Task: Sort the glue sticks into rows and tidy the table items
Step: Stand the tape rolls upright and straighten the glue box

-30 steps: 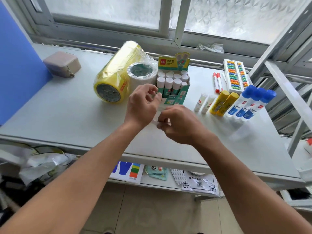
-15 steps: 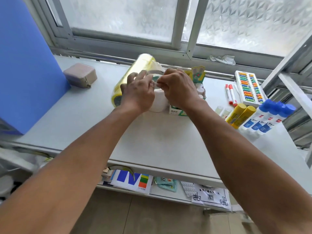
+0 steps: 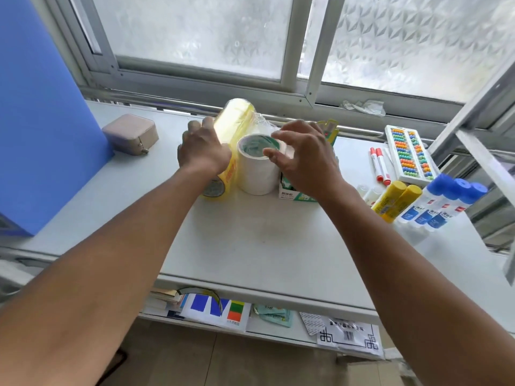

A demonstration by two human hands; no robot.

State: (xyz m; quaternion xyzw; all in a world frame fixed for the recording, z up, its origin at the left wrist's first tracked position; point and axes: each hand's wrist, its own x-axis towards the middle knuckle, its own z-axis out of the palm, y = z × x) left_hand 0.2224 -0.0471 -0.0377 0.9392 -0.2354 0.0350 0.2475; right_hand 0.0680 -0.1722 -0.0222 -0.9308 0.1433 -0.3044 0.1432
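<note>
A white tape roll (image 3: 256, 174) stands upright mid-table. My right hand (image 3: 302, 157) hovers over its right side, fingers spread, holding nothing. My left hand (image 3: 203, 151) rests on the left flank of a large yellow film roll (image 3: 234, 126) lying beside the white roll, fingers curled over it. A green glue-stick box (image 3: 289, 194) is mostly hidden behind my right hand. To the right lie two yellow glue sticks (image 3: 395, 200), three blue-capped glue bottles (image 3: 443, 203) and two small white sticks (image 3: 369, 192).
A pink case (image 3: 131, 133) sits at the back left beside a blue panel (image 3: 36, 112). Two red markers (image 3: 379, 165) and a bead abacus (image 3: 409, 154) lie at the back right. Papers sit on the shelf below the table edge (image 3: 250, 291).
Both hands moved from the near middle of the table up to the rolls. They came apart: the left went onto the yellow roll, the right opened over the white roll.
</note>
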